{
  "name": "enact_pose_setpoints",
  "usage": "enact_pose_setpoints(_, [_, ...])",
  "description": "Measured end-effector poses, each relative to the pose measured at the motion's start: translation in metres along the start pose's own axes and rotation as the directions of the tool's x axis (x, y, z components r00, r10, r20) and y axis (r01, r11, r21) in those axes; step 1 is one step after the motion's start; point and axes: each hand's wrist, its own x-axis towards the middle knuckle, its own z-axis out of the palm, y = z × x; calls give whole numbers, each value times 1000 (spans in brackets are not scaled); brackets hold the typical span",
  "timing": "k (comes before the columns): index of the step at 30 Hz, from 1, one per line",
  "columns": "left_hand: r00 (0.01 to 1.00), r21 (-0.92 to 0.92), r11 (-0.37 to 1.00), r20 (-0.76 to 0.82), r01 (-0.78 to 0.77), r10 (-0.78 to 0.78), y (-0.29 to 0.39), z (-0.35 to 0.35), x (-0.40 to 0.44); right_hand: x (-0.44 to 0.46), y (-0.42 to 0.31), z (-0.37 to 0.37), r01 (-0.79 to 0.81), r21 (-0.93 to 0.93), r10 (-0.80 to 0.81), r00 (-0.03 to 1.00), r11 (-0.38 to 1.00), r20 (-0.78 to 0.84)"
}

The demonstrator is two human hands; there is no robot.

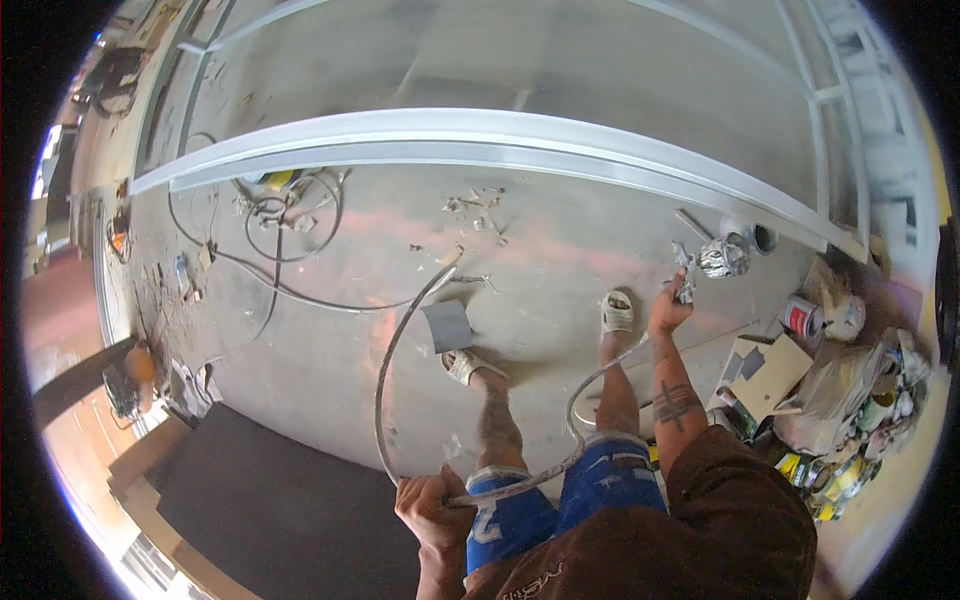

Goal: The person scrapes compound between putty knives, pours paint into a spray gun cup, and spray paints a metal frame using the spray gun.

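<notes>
My left hand (pixel 433 510) is closed around a grey hose (pixel 384 400) in front of my lap. From the fist, one stretch of hose loops forward onto the floor, and another crosses my thighs toward my right forearm. My right hand (pixel 672 305), stretched forward on the right, is wrapped around a silver spray gun (pixel 684 288). A foil-wrapped cup (pixel 724 256) appears at the gun's far side. Ahead of both hands, a long pale metal frame (pixel 480 130) spans the view, its near rail just beyond the gun.
A dark sheet (pixel 290 500) lies at lower left. Hose coils (pixel 290 215) and scraps (pixel 478 212) are on the floor near the frame. On the right are a can (pixel 802 317), cardboard (pixel 765 375) and a heap of plastic bags (pixel 830 405). A grey square (pixel 446 326) lies by my left foot.
</notes>
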Motion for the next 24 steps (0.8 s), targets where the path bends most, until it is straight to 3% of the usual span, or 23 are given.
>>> enact_pose_setpoints(3, [998, -3, 998, -29, 65, -65, -21, -13, -6, -40, -11, 39, 120, 37, -121, 993, 992, 14])
enact_pose_setpoints(8, [983, -25, 986, -71, 168, -169, -70, -35, -24, -121, -12, 122, 21, -48, -11, 980, 999, 197])
enact_pose_setpoints(12, [960, -88, 969, -140, 230, -241, -93, -67, -15, -211, -58, 197, 21, 241, -81, 967, 970, 241])
enact_pose_setpoints(15, [945, -41, 957, -153, 287, -290, -126, -81, -26, -269, -87, 239, 25, 241, -98, 950, 970, 297])
enact_pose_setpoints(19, [926, -43, 942, -174, 332, -334, -161, -91, -35, -327, -124, 264, -147, 296, 0, 895, 944, 445])
enact_pose_setpoints(21, [916, -28, 931, -171, 364, -363, -172, -96, -39, -339, -132, 265, -186, 230, 32, 837, 955, 546])
enact_pose_setpoints(24, [908, -14, 921, -158, 390, -387, -173, -101, -34, -340, -133, 259, -189, 292, 1, 841, 937, 541])
